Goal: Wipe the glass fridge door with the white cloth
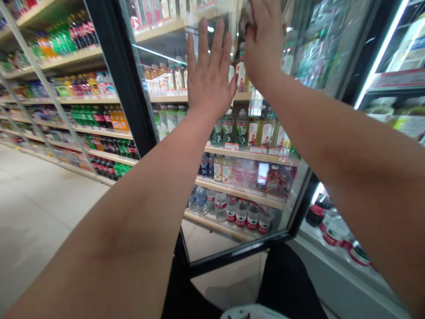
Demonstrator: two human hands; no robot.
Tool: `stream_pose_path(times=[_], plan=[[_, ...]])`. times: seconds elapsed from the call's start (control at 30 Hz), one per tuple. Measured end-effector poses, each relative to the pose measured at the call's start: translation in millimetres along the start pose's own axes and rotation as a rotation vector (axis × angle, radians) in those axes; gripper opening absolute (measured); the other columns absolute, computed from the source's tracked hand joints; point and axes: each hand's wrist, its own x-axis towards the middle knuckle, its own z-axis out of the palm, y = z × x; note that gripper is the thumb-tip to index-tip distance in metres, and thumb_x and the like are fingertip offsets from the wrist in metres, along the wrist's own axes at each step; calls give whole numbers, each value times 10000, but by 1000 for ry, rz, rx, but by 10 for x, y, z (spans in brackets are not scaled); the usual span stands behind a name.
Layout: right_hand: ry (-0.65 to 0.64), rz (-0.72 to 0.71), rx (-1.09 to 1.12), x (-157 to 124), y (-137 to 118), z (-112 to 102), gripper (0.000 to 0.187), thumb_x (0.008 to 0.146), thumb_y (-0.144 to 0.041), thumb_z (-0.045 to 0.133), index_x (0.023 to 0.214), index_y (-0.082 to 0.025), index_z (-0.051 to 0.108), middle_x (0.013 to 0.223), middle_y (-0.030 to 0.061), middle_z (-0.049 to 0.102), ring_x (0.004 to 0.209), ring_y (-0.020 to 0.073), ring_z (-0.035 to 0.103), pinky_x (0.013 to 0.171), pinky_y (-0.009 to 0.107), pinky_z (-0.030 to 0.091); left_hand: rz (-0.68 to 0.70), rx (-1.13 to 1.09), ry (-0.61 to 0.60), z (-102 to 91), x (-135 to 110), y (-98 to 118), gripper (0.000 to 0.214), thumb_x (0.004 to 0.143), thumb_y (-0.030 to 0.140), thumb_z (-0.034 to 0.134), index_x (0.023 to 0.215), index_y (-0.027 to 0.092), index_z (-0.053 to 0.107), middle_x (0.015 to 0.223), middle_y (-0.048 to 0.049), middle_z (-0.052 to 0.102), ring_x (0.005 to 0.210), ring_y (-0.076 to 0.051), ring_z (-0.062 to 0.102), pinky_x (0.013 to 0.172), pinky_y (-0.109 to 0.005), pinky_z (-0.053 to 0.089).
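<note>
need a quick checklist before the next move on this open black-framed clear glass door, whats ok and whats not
1. Left hand spread with fingers straight, seemingly flat on the glass: ok.
2. Right hand gripping the crumpled brownish cloth-like wad: ok, though partly hidden.
3. Black-framed clear glass door standing open: ok.
4. Black-clothed right knee clear of the door's bottom frame: cannot tell, they overlap in view.
5. Glass free of smears: cannot tell, reflections confuse it.

Door pane [212, 248]: glossy glass. Frame [239, 251]: smooth, metal-looking. Rag [246, 20]: rumpled cloth. Bottles [221, 207]: clear plastic.
</note>
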Motion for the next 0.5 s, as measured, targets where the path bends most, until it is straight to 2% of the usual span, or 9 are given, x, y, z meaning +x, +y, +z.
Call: stream_pose_path(times=[0.1, 0.2, 0.3, 0.43, 0.5], plan=[[-76, -72, -44, -190, -54, -10, 548, 1042, -51, 457, 1571, -195, 482, 1642, -23, 438, 1555, 146, 337, 1344, 324, 209, 25, 28, -18, 33, -2, -18, 694, 1002, 308, 494, 1644, 103, 332, 1733, -34, 216, 1593, -372, 83, 1304, -641, -36], [-161, -158, -56, -162, -22, -26, 610, 992, -35, 464, 1582, -188, 467, 1647, -5, 430, 1551, 153, 346, 1335, 343, 237, 37, 31, 0, 37, -20, -29, 684, 1016, 308, 496, 1634, 77, 314, 1736, -55, 205, 1587, -369, 66, 1293, -635, -65], [-150, -121, -53, -101, 7, -36, 690, 925, -13, 470, 1596, -172, 450, 1646, -3, 431, 1540, 143, 363, 1322, 315, 245, 25, 11, -34, -21, -27, 8, 675, 1023, 297, 475, 1638, 78, 307, 1739, -52, 193, 1588, -374, 61, 1287, -635, -74], [-98, -41, -78, -258, -18, -42, 614, 1008, -80, 426, 1602, -236, 445, 1664, -76, 390, 1567, 88, 291, 1340, 265, 159, -26, 146, -146, -90, 7, 83, 721, 1034, 311, 411, 1664, 26, 208, 1750, -107, 127, 1587, -398, 28, 1274, -635, -75], [-112, -61, -71, -256, 4, -17, 617, 1005, -83, 441, 1597, -257, 450, 1660, -84, 397, 1566, 100, 298, 1337, 283, 181, -42, 206, -150, -67, 17, 85, 715, 1042, 331, 362, 1676, 55, 180, 1752, -92, 116, 1582, -380, 19, 1265, -634, -88]])
